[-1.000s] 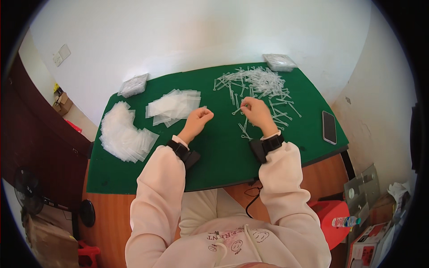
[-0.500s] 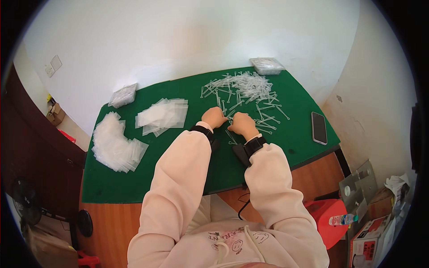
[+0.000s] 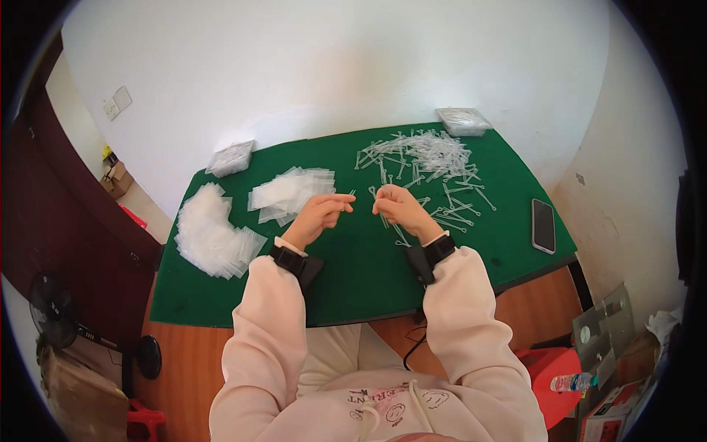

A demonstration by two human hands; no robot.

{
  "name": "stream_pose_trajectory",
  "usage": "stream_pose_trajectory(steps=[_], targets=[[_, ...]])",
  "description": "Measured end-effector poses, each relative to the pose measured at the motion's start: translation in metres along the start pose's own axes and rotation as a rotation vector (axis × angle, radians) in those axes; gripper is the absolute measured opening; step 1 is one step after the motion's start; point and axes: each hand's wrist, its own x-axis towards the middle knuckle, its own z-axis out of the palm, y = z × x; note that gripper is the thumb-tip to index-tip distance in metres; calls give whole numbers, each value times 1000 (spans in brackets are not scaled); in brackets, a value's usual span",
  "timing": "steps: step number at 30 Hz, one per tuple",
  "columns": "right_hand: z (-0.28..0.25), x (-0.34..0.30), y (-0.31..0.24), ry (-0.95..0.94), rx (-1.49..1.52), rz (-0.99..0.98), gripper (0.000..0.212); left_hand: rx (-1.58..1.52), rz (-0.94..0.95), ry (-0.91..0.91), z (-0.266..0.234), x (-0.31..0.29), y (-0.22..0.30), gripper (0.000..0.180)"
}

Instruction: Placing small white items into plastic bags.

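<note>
Raised over the middle of the green-topped table, my left hand [image 3: 321, 216] is closed, with the ends of small clear plastic sticks [image 3: 352, 194] showing by its fingertips. A short gap to the right, my right hand [image 3: 403, 209] pinches a clear plastic stick with a looped end [image 3: 373, 191]. Beyond it spreads a loose pile of the same looped sticks [image 3: 434, 151], with stray ones scattered nearer me. Flat, see-through plastic bags [image 3: 291, 193] lie fanned just behind my left hand. A bigger curved spread of bags [image 3: 213, 236] covers the table's left side.
Clear packs stand at the back left [image 3: 230, 158] and back right [image 3: 464, 121] of the table [image 3: 353, 295]. A phone [image 3: 543, 225] lies near the right edge. Below on the right are a red stool [image 3: 549, 368] and a bottle [image 3: 573, 382]; a fan [image 3: 55, 309] is at left.
My hands have drawn apart, the left moving left and down, away from the loose sticks. A looped stick now shows upright at my right fingertips. The whole view has shifted slightly.
</note>
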Motion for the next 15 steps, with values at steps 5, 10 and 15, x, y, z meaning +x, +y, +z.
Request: stream_pose_trajectory(steps=[5,10,15], targets=[[15,-6,-6,-239,313,95,6,-64,93,1,-6,-18,-9,23],[23,-4,6,-254,508,94,9,411,79,11,-11,-4,-33,23],[21,-5,9,-328,464,189,9,225,191,53,1,1,-51,22]])
